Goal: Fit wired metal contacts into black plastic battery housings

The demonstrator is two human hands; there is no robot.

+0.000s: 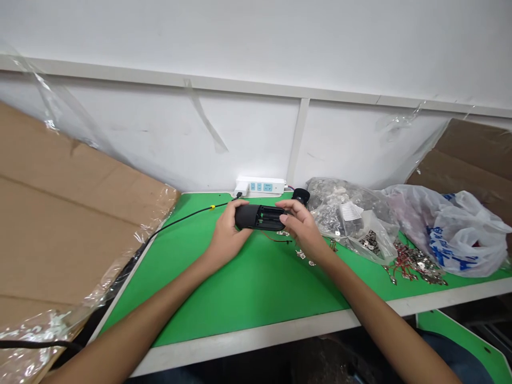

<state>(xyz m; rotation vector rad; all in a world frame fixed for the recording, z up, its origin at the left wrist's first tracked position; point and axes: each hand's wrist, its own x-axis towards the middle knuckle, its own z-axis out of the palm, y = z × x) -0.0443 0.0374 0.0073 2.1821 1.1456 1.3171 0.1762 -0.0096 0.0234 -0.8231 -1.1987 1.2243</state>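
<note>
- Far left of frame: big cardboard sheet, clear tape along its edge, leaning beside the table.
- Left of center: black cable with a yellow tag, running up to a white plug in the power strip, which sits at the table's back edge against the wall.
- Center: left hand clamped round the left end of the black casing; thumb on the near side.
- Casing: mid-frame, held above the green tabletop, open compartment facing the camera, some green inside.
- Just right of center: right hand closed on the casing's right end, thumb by the compartment, index finger at the upper edge.
- Under the hands: thin reddish wire, small metal pieces loose on the green.
- Behind right hand: black round object, partly hidden, can't tell what.
- Right: clear plastic bag with metal bits; beside it a pile of metal parts with red wires.
- Far right: white plastic bag, blue print; second cardboard piece behind.
</note>
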